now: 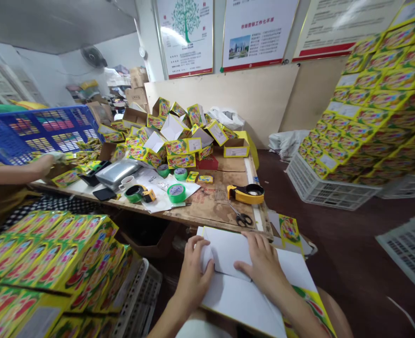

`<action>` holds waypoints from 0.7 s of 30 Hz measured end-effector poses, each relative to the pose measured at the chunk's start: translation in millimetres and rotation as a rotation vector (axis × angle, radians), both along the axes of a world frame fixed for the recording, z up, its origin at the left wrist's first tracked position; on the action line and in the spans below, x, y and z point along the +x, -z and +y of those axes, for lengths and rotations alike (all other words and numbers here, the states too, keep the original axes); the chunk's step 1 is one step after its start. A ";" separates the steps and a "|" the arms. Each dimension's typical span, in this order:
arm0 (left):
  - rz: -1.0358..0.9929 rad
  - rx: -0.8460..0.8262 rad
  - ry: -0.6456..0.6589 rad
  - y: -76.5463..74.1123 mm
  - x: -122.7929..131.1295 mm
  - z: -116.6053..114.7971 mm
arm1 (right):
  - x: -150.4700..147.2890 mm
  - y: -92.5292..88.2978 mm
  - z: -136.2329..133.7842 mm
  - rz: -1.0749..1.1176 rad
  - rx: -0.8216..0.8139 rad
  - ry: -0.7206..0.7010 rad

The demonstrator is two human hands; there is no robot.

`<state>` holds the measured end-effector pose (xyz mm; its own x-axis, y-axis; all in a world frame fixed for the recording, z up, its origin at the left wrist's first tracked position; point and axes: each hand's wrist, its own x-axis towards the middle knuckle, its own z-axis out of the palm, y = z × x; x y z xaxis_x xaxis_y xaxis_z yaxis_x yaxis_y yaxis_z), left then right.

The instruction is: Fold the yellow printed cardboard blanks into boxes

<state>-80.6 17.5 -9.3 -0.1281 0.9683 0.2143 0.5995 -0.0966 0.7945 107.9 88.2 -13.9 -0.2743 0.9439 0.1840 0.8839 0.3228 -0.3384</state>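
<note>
A partly folded carton [237, 300], white inside and yellow printed outside, lies across my lap below the table's front edge. My left hand [195, 270] curls round a small white flap at its left end, thumb and fingers bent on it. On the right side my right hand [262, 258] grips the raised white panel, fingertips near its far edge and thumb on its inner face. The carton's underside and part of its right side are hidden by my right forearm. Just beyond it on the table lie scissors [241, 217] and a yellow tape dispenser [246, 193].
Printed cartons [181, 148] are heaped at the back of the wooden table [210, 211]. Green tape rolls [176, 193] lie mid-table. Carton stacks stand at left [48, 253] and right [379, 103], some in white crates [334, 188]. A co-worker's arm [20, 173] reaches in at left.
</note>
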 end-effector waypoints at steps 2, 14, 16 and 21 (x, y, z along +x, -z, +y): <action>-0.007 -0.003 0.007 0.5 0.0 -0.2 | -5.4 0.4 -1.7 -0.075 0.044 0.027; -0.346 -0.076 -0.079 5.9 -2.2 1.7 | 7.6 18.4 -1.8 0.081 0.067 -0.055; -0.504 -0.166 -0.119 10.8 -3.9 4.4 | 6.4 21.4 2.3 0.189 0.103 -0.026; -0.911 -0.379 0.006 -4.5 -4.6 -1.9 | 17.4 19.1 2.9 0.685 0.078 0.315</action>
<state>-85.2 15.6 -4.8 -0.0847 0.9539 -0.2880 -0.2570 0.2583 0.9312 125.3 91.1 -33.0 0.2063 0.9358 0.2859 0.5386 0.1354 -0.8316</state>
